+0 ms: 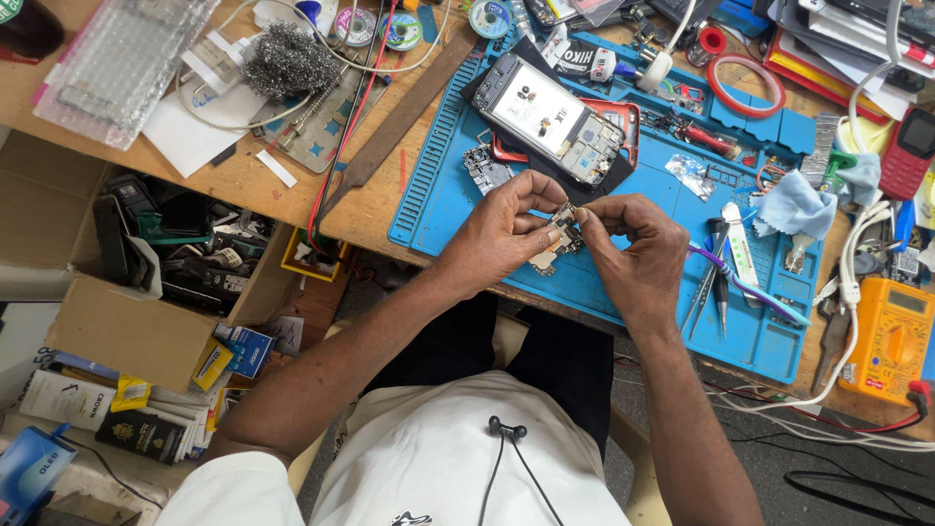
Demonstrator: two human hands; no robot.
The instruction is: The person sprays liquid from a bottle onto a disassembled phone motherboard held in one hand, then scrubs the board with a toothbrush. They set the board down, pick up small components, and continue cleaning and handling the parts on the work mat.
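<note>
My left hand (502, 234) and my right hand (635, 251) meet over the blue work mat (433, 200), both pinching a small phone circuit board (560, 226) between their fingertips. The board is held just above the mat's front edge, partly hidden by my fingers. Behind the hands lies an opened phone (548, 119) with its inner parts showing, resting on a red case (623, 117). Another loose circuit board (484, 168) sits on the mat left of the phone.
Tweezers and a purple tool (723, 278) lie right of my hands, with a blue cloth (794, 206) beyond. An orange multimeter (893, 336) sits far right. A steel wool ball (287, 60), a metal file (399, 122) and a cardboard box of parts (175, 253) are left.
</note>
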